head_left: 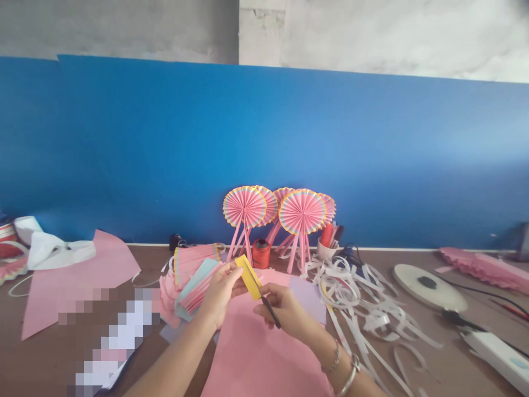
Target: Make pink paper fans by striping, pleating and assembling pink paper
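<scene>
My left hand pinches a small folded piece of yellow paper between thumb and fingers. Closed around the dark handle of a pair of scissors is my right hand; the blades lie along the paper's right edge and are partly hidden. Both hands are above a large pink paper sheet. Pleated pink paper with a light blue piece lies left of my left hand. White ribbon strips are heaped to the right of my right hand.
Several pink pleated paper fans stand against the blue panel. Before them are a red roll and a cup of pens. A cream lid-like disc and a white power strip lie right. Pink paper lies left.
</scene>
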`<state>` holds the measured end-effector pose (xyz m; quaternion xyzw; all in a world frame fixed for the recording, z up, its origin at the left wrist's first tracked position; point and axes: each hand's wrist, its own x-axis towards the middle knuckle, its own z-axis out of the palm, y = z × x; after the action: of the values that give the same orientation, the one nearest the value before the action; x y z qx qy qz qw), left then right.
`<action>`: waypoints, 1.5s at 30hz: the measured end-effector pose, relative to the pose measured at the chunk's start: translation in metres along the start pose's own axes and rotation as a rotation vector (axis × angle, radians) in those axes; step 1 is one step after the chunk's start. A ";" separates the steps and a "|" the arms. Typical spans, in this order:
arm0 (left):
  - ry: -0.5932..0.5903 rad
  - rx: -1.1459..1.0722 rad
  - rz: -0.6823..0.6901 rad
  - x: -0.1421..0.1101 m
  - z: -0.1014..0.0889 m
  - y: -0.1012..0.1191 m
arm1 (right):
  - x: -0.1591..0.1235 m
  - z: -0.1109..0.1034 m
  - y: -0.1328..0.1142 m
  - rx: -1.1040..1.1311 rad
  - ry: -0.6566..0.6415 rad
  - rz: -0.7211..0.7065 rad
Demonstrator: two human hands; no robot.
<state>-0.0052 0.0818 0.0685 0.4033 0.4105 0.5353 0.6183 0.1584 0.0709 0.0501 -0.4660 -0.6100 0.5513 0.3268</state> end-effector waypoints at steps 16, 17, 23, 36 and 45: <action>-0.006 0.024 -0.019 0.000 0.004 -0.003 | -0.001 0.001 -0.004 0.021 0.023 0.012; -0.002 0.018 -0.027 0.000 0.004 -0.004 | -0.001 0.001 -0.003 0.016 0.029 0.014; 0.036 0.001 -0.086 0.006 0.001 -0.013 | 0.002 0.001 0.002 0.006 0.034 0.040; -0.017 0.046 -0.116 0.003 0.003 -0.016 | 0.003 0.001 0.003 0.306 0.194 -0.013; 0.019 0.118 -0.093 0.000 0.005 -0.007 | 0.004 -0.005 0.000 0.209 0.153 -0.029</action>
<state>0.0020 0.0805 0.0641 0.4146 0.4653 0.4846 0.6137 0.1614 0.0760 0.0507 -0.4611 -0.5292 0.5700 0.4272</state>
